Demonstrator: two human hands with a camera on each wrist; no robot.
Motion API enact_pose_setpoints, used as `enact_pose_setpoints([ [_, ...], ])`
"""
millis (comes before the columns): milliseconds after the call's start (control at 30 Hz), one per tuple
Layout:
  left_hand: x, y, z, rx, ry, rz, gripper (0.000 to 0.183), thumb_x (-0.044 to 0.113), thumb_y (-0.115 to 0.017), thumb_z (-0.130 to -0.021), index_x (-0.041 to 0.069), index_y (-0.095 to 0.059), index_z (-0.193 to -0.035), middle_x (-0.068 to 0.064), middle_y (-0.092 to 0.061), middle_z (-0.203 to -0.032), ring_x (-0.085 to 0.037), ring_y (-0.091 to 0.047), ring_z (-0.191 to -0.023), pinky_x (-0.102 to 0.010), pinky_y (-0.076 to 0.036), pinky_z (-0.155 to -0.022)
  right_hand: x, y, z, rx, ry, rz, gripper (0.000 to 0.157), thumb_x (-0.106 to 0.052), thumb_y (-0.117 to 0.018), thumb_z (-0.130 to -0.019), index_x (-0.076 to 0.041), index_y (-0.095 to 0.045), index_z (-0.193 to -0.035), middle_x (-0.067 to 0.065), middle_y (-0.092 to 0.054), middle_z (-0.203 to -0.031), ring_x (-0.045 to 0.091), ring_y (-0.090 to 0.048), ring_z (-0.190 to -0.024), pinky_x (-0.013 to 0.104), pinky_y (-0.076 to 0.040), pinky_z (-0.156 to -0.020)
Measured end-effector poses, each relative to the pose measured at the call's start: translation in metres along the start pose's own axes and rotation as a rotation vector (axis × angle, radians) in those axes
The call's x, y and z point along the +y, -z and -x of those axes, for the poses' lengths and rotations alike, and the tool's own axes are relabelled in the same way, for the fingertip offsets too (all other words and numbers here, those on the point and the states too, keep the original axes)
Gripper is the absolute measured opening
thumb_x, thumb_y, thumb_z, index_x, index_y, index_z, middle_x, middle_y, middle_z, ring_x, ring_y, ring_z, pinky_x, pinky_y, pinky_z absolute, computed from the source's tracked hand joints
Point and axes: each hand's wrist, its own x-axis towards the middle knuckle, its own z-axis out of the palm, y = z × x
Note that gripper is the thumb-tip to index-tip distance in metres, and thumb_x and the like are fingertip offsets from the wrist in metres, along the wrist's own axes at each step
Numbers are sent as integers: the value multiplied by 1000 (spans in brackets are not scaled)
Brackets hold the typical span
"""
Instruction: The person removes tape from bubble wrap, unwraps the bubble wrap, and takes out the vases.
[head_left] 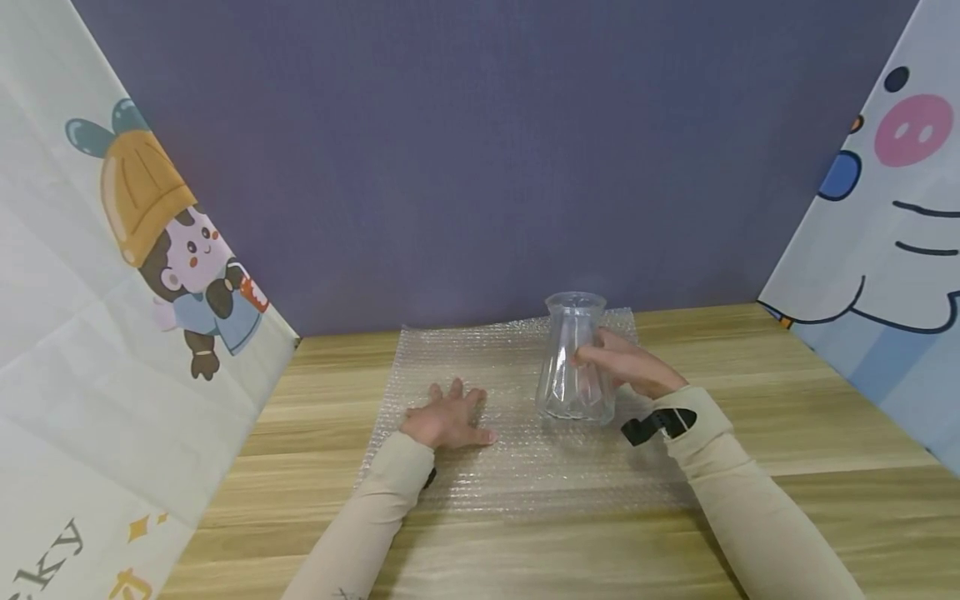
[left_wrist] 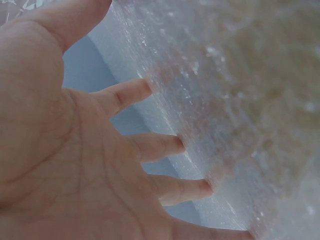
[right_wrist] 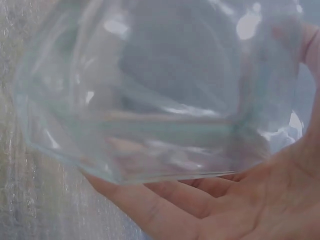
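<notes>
A clear glass vase (head_left: 573, 375) with a flared rim and faceted sides stands upright over the right part of a bubble wrap sheet (head_left: 495, 475). My right hand (head_left: 630, 364) grips the vase from its right side, thumb in front and fingers behind. Seen from the right wrist, the faceted glass (right_wrist: 165, 100) fills most of the picture, with the fingers curving beneath it. My left hand (head_left: 448, 418) rests on the left part of the bubble wrap, fingers spread. In the left wrist view its straight fingertips touch the wrap (left_wrist: 225, 115).
The sheet lies on a wood-grain table (head_left: 315, 467), its far edge against a dark blue-grey panel (head_left: 480, 167). White cloths with cartoon prints hang along the left side (head_left: 67, 275) and the right side (head_left: 900, 250). Black straps (head_left: 660, 423) sit at the wrists.
</notes>
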Motion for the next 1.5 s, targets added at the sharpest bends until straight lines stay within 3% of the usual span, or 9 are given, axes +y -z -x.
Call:
enact_pose_setpoints([
  [167, 0, 0, 1, 2, -3, 6, 87, 65, -70, -86, 33, -35, -159, -14, -12, -173, -52, -7, -156, -91, -14, -104, -3, -1, 1, 39, 16, 17, 83, -23, -60, -88, -1, -23, -159, 30, -44, -151, 40, -59, -123, 52, -60, -90],
  [367, 0, 1, 1, 2, -3, -1, 87, 64, -69, -87, 32, -35, -159, -14, -13, -173, -52, -7, -156, -90, -16, -105, -7, -1, 2, 65, 49, 26, 68, -22, -58, -89, -2, -36, -150, 25, -52, -143, 33, -61, -118, 45, -59, -88],
  [700, 1, 2, 2, 5, -1, -5, 86, 65, -69, -87, 33, -34, -159, -14, -14, -173, -52, -8, -156, -90, -17, -104, -4, 3, 0, 124, 113, 42, 59, -14, -56, -89, 4, -40, -143, 21, -60, -121, 25, -62, -101, 33, -55, -83],
  [967, 1, 2, 2, 6, 2, -16, 87, 66, -69, -87, 33, -34, -160, -13, -14, -173, -51, -8, -156, -90, -19, -105, -7, 5, 2, 162, 79, 66, 42, -17, -60, -89, 2, -48, -125, 19, -58, -119, 29, -58, -106, 35, -53, -88],
  [1067, 2, 2, 2, 6, 1, -13, 87, 65, -69, -87, 33, -34, -160, -14, -14, -173, -51, -8, -156, -90, -19, -105, -8, 6, 3, 165, 60, 90, 49, -22, -63, -89, 3, -48, -128, 22, -57, -125, 34, -57, -114, 43, -53, -94],
  [1200, 1, 2, 3, 7, 0, -9, 87, 65, -69, -87, 33, -34, -160, -14, -14, -173, -51, -8, -156, -90, -18, -105, -8, 6, 3, 169, 63, 76, 71, -22, -67, -88, 3, -38, -148, 25, -51, -137, 40, -53, -125, 58, -49, -105],
  [1300, 1, 2, 3, 6, 2, -7, 87, 65, -69, -87, 33, -34, -160, -13, -14, -173, -51, -8, -156, -89, -18, -105, -8, 6, 3, 173, 85, 56, 82, -20, -68, -87, 0, -29, -156, 25, -51, -140, 40, -54, -125, 58, -48, -108],
  [1367, 1, 2, 3, 4, 4, -8, 88, 65, -69, -87, 33, -33, -160, -13, -13, -173, -51, -7, -156, -89, -18, -105, -8, 6, 3, 177, 94, 56, 82, -19, -69, -86, -2, -29, -156, 23, -52, -136, 37, -56, -122, 53, -50, -105],
  [1500, 0, 1, 3, 2, 5, -10, 88, 66, -69, -87, 33, -33, -160, -13, -13, -173, -50, -7, -157, -89, -18, -105, -9, 5, 4, 203, 84, 88, 60, -17, -69, -85, 0, -42, -136, 18, -55, -122, 33, -56, -112, 42, -51, -95],
])
